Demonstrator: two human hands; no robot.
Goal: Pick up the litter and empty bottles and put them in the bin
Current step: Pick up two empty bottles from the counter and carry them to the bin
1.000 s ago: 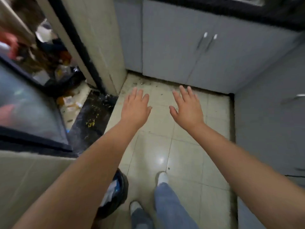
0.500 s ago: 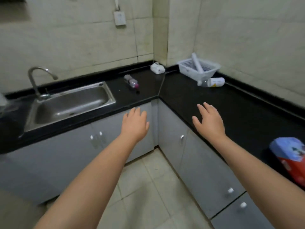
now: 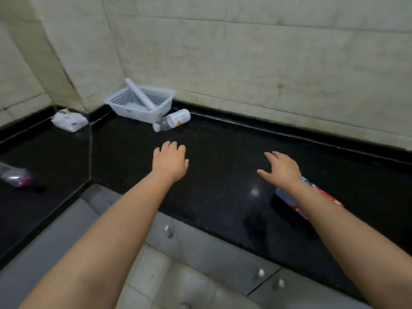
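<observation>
A white-labelled plastic bottle point(image 3: 172, 120) lies on its side on the black counter point(image 3: 223, 163), touching the white basket. My left hand point(image 3: 169, 161) hovers open over the counter, a little in front of that bottle. My right hand point(image 3: 282, 169) is open too, fingers spread, just above a red and blue snack packet point(image 3: 296, 202) that my forearm partly hides. A clear bottle with a pink cap point(image 3: 15, 177) lies at the far left, blurred. A white tissue pack point(image 3: 69, 120) rests in the corner. No bin is in view.
A white slatted basket point(image 3: 142, 108) holding a white tube point(image 3: 140, 94) stands against the tiled wall point(image 3: 245, 52). Grey cabinet doors with small knobs point(image 3: 259, 273) run under the counter. Pale floor tiles point(image 3: 169, 284) show below between my arms.
The view swung from the floor and the dark bin up to the counter, then closer and right. The sink has left view. Both hands now reach over the counter, still holding nothing.
</observation>
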